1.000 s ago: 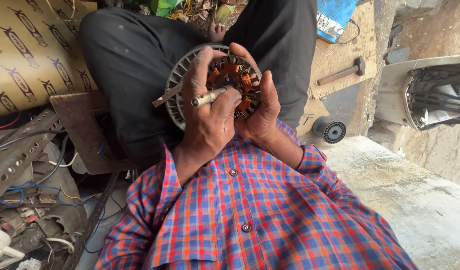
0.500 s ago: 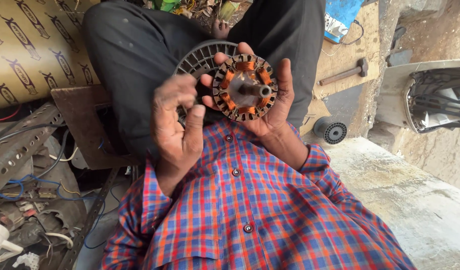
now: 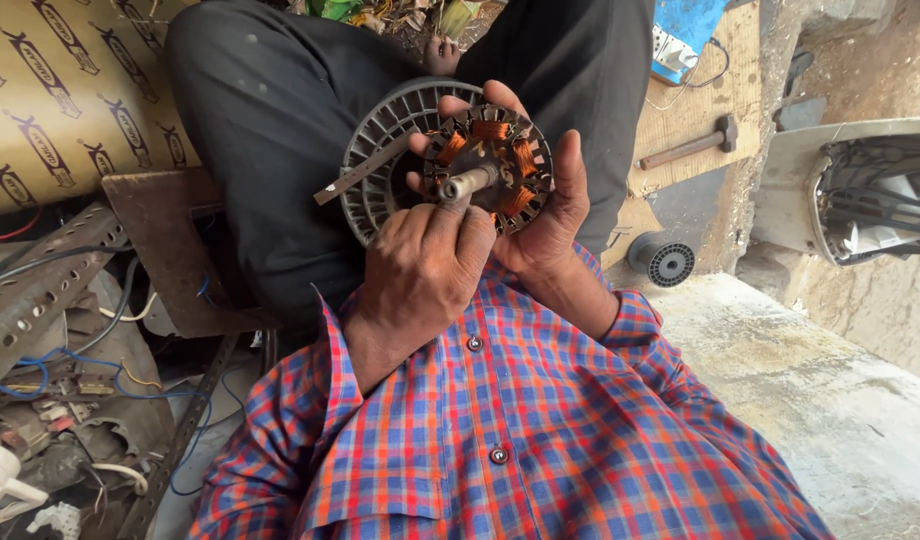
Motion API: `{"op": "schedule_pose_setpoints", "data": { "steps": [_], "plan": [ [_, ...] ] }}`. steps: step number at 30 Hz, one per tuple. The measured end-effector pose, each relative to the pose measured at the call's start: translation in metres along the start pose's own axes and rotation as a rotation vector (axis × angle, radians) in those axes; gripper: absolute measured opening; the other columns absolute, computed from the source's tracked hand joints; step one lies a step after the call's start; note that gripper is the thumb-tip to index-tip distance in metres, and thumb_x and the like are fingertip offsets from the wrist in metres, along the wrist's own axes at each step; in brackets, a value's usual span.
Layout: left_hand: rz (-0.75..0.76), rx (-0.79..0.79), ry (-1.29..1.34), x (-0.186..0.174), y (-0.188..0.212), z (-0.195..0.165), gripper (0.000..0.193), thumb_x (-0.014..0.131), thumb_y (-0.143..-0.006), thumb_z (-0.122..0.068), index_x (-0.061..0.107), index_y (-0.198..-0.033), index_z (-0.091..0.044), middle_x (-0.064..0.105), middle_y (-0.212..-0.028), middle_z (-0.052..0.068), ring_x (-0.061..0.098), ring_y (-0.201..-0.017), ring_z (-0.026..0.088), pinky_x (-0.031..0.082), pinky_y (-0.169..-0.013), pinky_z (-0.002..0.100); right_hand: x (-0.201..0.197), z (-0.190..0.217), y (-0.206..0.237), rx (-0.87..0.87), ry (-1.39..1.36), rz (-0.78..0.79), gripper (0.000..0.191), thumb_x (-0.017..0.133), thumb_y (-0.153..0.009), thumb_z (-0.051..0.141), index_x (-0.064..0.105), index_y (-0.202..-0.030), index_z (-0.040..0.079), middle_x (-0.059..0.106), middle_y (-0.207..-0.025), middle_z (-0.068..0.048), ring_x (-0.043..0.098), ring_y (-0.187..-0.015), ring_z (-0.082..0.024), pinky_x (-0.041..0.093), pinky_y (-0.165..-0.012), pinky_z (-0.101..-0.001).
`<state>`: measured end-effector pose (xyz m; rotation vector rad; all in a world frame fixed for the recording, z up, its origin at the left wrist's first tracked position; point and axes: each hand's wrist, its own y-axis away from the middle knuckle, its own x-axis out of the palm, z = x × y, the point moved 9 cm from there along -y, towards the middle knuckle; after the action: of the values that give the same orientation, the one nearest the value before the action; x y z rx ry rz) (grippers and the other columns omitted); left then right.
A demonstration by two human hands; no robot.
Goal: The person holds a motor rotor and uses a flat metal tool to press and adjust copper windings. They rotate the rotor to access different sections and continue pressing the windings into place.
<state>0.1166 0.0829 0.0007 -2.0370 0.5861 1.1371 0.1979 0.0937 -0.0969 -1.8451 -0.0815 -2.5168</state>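
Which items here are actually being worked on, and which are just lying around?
In hand:
- wound stator, cupped by right hand
- its shaft, under left hand
- finned motor housing behind
- flat metal strip

Lying about:
- hammer
- black spool
- perforated angle bar
- loose wires

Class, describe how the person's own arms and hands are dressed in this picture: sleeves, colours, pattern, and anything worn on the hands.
Both arms wear long sleeves of a checked shirt in red, blue and orange, with small round buttons down the front. The left sleeve and the right sleeve each end at the wrist. The left hand and right hand are bare: no gloves, and no rings or watch that show.
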Motion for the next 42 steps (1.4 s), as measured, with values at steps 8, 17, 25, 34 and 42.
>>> {"op": "schedule_pose_setpoints", "data": {
  "steps": [8,17,25,34,42],
  "plan": [
    [-0.005,0.031,-0.056,0.011,-0.003,-0.003,0.007,0.065,-0.102,-0.006,0.063,-0.098,-0.001,0.067,-0.080,0.011,0.069,-0.068,0.019,0.055,-0.056,0.032,-0.007,-0.002,0.004,-0.005,0.004,-0.029,0.069,0.045,-0.110,0.062,0.039,-0.159,0.012,0.049,-0.152,-0.020,0.053,-0.138,-0.043,0.050,-0.113,-0.0621],
    [-0.306,-0.105,0.327,-0.014,-0.001,0.026,0.015,0.062,-0.095,0.005,0.060,-0.109,0.001,0.068,-0.095,0.012,0.072,-0.083,0.026,0.061,-0.071,0.036,-0.016,0.001,0.006,0.022,-0.043,-0.101,0.076,0.046,-0.108,0.064,0.036,-0.161,0.011,0.048,-0.153,-0.022,0.051,-0.138,-0.049,0.049,-0.113,-0.0600],
    [-0.345,-0.438,0.640,-0.028,0.030,0.094,0.013,0.069,-0.104,0.000,0.062,-0.116,0.000,0.069,-0.106,0.008,0.066,-0.081,0.010,0.055,-0.070,0.022,-0.013,0.009,0.001,0.111,-0.141,-0.126,0.087,0.048,-0.098,0.073,0.040,-0.162,0.014,0.045,-0.154,-0.024,0.049,-0.140,-0.051,0.046,-0.111,-0.0712],
    [-0.455,-0.573,0.736,-0.044,0.042,0.182,0.013,0.071,-0.107,0.004,0.065,-0.118,0.000,0.067,-0.102,0.003,0.062,-0.087,0.004,0.054,-0.081,0.020,-0.007,0.029,-0.011,0.120,-0.096,0.132,0.094,0.048,-0.096,0.080,0.042,-0.159,0.011,0.045,-0.157,-0.025,0.045,-0.143,-0.053,0.043,-0.111,-0.0723],
    [-0.092,-0.288,0.200,-0.049,0.036,0.117,0.028,0.079,-0.088,-0.005,0.066,-0.113,-0.005,0.069,-0.104,0.015,0.069,-0.094,0.033,0.058,-0.082,0.043,-0.021,0.023,-0.006,0.176,-0.113,0.132,0.104,0.045,-0.092,0.086,0.035,-0.164,0.011,0.042,-0.158,-0.027,0.043,-0.141,-0.056,0.043,-0.113,-0.0781]
  ]
}}
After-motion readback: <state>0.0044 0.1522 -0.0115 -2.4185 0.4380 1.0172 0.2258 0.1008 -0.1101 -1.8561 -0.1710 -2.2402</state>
